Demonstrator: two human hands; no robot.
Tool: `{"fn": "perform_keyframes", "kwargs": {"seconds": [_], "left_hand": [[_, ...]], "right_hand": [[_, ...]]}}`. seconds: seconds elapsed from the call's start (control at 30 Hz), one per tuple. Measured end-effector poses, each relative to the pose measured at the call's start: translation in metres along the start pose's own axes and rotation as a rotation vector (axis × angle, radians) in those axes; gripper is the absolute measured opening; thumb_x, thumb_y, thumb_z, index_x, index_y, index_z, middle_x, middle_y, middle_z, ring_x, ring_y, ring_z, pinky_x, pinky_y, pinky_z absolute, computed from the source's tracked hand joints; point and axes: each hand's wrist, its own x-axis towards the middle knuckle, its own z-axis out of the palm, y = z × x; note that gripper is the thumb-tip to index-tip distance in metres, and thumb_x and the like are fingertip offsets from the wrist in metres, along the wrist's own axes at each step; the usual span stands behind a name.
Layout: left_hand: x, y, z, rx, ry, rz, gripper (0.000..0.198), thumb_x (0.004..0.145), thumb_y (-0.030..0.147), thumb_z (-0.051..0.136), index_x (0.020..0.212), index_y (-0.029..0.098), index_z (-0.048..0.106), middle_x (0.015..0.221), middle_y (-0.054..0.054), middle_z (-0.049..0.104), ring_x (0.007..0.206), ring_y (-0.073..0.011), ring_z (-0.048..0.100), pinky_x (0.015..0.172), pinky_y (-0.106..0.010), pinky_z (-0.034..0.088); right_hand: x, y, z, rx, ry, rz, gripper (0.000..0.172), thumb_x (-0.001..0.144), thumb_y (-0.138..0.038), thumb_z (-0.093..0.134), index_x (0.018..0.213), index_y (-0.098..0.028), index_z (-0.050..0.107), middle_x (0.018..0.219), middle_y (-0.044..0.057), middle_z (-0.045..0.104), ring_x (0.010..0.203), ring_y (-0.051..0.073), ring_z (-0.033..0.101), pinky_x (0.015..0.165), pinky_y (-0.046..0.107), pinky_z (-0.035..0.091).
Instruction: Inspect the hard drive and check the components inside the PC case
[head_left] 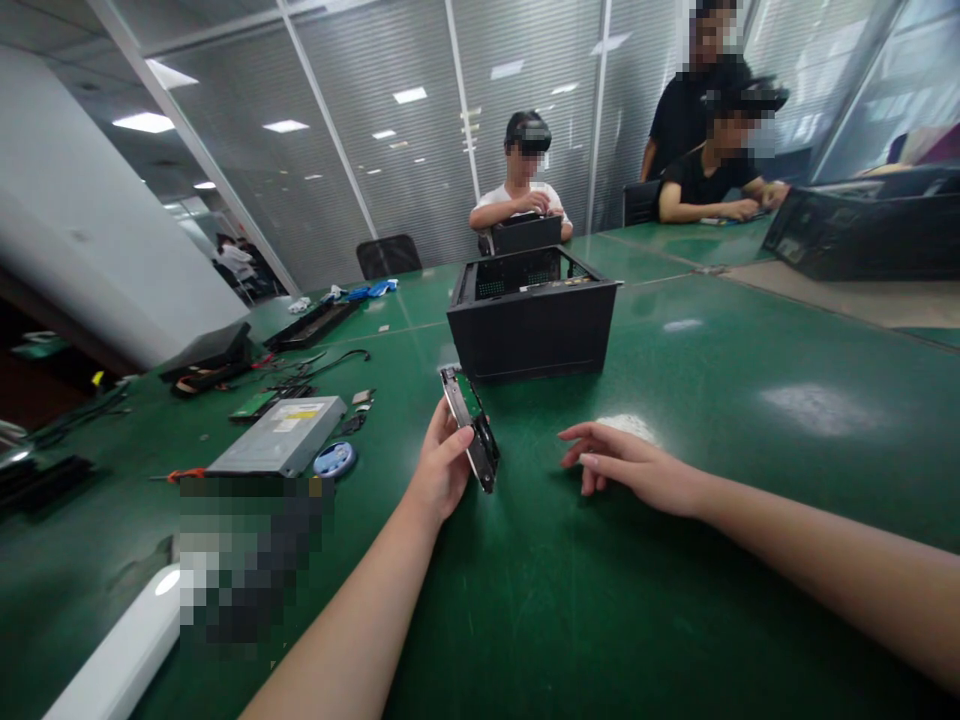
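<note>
My left hand (448,462) is closed around a hard drive (472,425), held tilted on its edge above the green table. Its green circuit board and dark metal side face to the right. My right hand (611,457) hovers to the right of the drive, apart from it, with loosely curled fingers spread and nothing in them. Just beyond both hands stands a black computer case (534,330), its upper side uncovered so that the inside shows.
Left of my arm lie a silver optical drive (281,437), a blue round tape-like roll (334,459), a screwdriver (184,475), cables and boards. A dark case (870,225) stands far right. Across the green table (720,350), two people sit working and another stands behind.
</note>
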Motion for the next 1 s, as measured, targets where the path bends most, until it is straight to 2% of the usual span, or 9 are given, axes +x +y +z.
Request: {"fn": "perform_keyframes", "kwargs": {"seconds": [0.2,0.37,0.43,0.57,0.63,0.7,0.77,0.83,1.0], "left_hand": [[-0.002,0.003,-0.001,-0.032,0.010,-0.049,0.055,0.071,0.033,0.071,0.123,0.027,0.055,0.103,-0.003,0.067,0.083,-0.0175,0.065,0.073,-0.032,0.054],[-0.001,0.010,-0.001,-0.033,0.069,-0.084,0.059,0.069,0.036,0.068,0.125,0.023,0.054,0.100,-0.006,0.069,0.083,-0.0212,0.066,0.072,-0.034,0.053],[0.003,0.015,-0.006,0.038,0.123,-0.025,0.063,0.070,0.038,0.067,0.130,0.023,0.053,0.102,-0.006,0.069,0.085,-0.0212,0.066,0.072,-0.033,0.053],[0.012,0.028,-0.022,0.488,0.470,0.146,0.088,0.065,0.037,0.075,0.145,0.024,0.040,0.128,-0.009,0.058,0.105,-0.0247,0.061,0.086,-0.034,0.050],[0.012,0.034,-0.029,0.861,0.648,0.162,0.098,0.063,0.041,0.077,0.149,0.023,0.034,0.135,-0.012,0.053,0.117,-0.0302,0.056,0.096,-0.040,0.047],[0.009,0.038,-0.033,1.238,0.751,0.114,0.103,0.062,0.047,0.076,0.151,0.020,0.030,0.137,-0.016,0.050,0.124,-0.0364,0.050,0.102,-0.048,0.042],[0.006,0.039,-0.035,1.514,0.783,0.024,0.109,0.061,0.053,0.073,0.153,0.017,0.026,0.137,-0.020,0.049,0.125,-0.0412,0.047,0.101,-0.054,0.041],[0.003,0.036,-0.036,1.659,0.762,-0.046,0.112,0.062,0.059,0.070,0.154,0.016,0.022,0.137,-0.022,0.048,0.124,-0.0436,0.046,0.096,-0.057,0.043],[0.006,0.028,-0.040,1.757,0.680,-0.090,0.103,0.065,0.064,0.063,0.152,0.020,0.027,0.135,-0.021,0.051,0.120,-0.0429,0.048,0.090,-0.056,0.045]], "right_hand": [[0.000,0.000,0.000,0.009,0.003,0.003,0.043,0.094,-0.040,0.053,0.131,-0.020,0.045,0.115,0.011,0.062,0.079,0.015,0.065,0.070,0.033,0.051],[0.002,-0.002,-0.003,0.015,0.003,-0.003,0.043,0.094,-0.040,0.053,0.130,-0.018,0.045,0.113,0.011,0.063,0.078,0.014,0.066,0.069,0.032,0.051],[0.003,-0.002,-0.004,0.017,0.000,-0.011,0.044,0.095,-0.041,0.052,0.130,-0.017,0.044,0.114,0.011,0.063,0.079,0.015,0.067,0.070,0.032,0.051],[0.004,-0.001,-0.004,0.033,-0.009,-0.006,0.045,0.093,-0.044,0.054,0.128,-0.017,0.046,0.114,0.011,0.063,0.080,0.015,0.067,0.071,0.032,0.051],[0.004,-0.002,-0.002,0.041,-0.002,0.006,0.045,0.091,-0.045,0.057,0.125,-0.017,0.048,0.114,0.010,0.062,0.080,0.015,0.066,0.072,0.032,0.051],[0.004,-0.003,-0.001,0.039,-0.001,0.019,0.043,0.090,-0.044,0.059,0.122,-0.017,0.051,0.114,0.010,0.061,0.081,0.015,0.065,0.073,0.032,0.051],[0.003,-0.003,0.000,0.029,-0.012,0.030,0.040,0.089,-0.043,0.060,0.119,-0.017,0.053,0.115,0.010,0.061,0.082,0.015,0.065,0.075,0.032,0.051],[0.003,-0.003,-0.001,0.011,-0.024,0.028,0.037,0.089,-0.041,0.060,0.117,-0.017,0.055,0.115,0.010,0.061,0.083,0.015,0.064,0.077,0.033,0.051],[0.003,0.001,-0.002,-0.071,-0.041,0.001,0.032,0.089,-0.040,0.060,0.111,-0.017,0.060,0.104,0.008,0.066,0.087,0.018,0.066,0.082,0.035,0.050]]}}
